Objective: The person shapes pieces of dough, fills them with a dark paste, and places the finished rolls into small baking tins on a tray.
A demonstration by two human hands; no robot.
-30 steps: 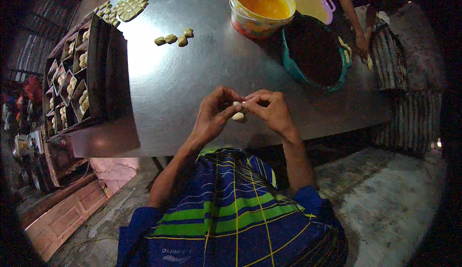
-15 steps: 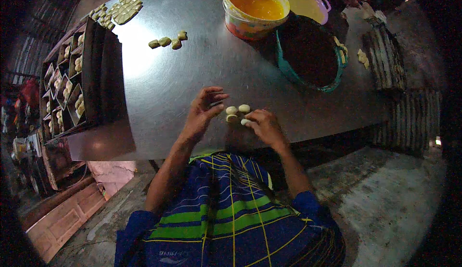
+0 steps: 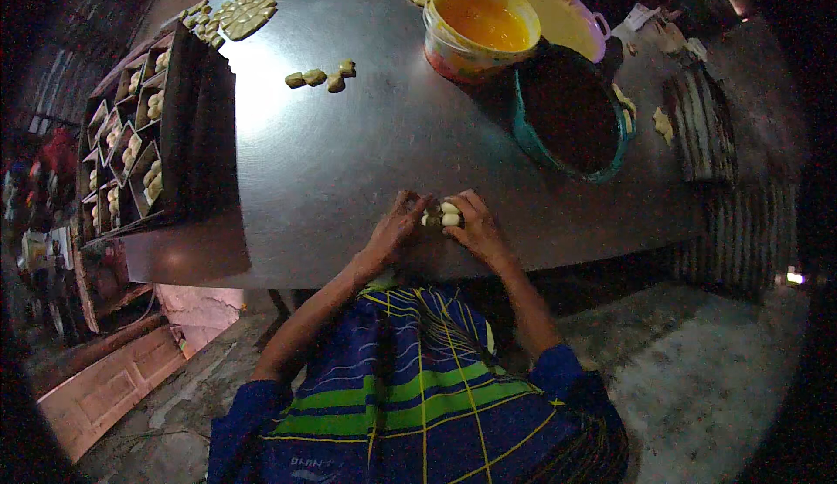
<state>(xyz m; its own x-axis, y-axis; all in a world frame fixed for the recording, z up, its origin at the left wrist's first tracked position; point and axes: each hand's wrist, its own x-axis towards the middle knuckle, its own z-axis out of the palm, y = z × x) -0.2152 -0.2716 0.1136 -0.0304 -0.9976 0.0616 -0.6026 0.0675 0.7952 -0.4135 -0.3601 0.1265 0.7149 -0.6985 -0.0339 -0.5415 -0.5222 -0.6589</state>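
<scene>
Several small pale dough balls [image 3: 450, 214] sit bunched together on the metal table, near its front edge. From the left, my left hand [image 3: 399, 225] presses its bent fingers against the cluster. My right hand [image 3: 479, 229] grips the opposite side, with the fingers at the far end and the thumb at the near end. Parts of the leftmost balls lie hidden in shadow and behind my fingers.
At left stands a dark crate [image 3: 174, 135] with dough-filled compartments. Dough pieces [image 3: 336, 81] lie on the table [image 3: 340, 153], with a slab of cut dough [image 3: 248, 15] behind. A yellow-orange bucket [image 3: 440, 46], teal-rimmed tub [image 3: 521, 118] and purple basin [image 3: 602, 26] stand at the back right.
My hands have come together: the left moved right and in against the dough balls, and the right closed around them. The balls are now squeezed into a tighter group. The view shifted slightly.
</scene>
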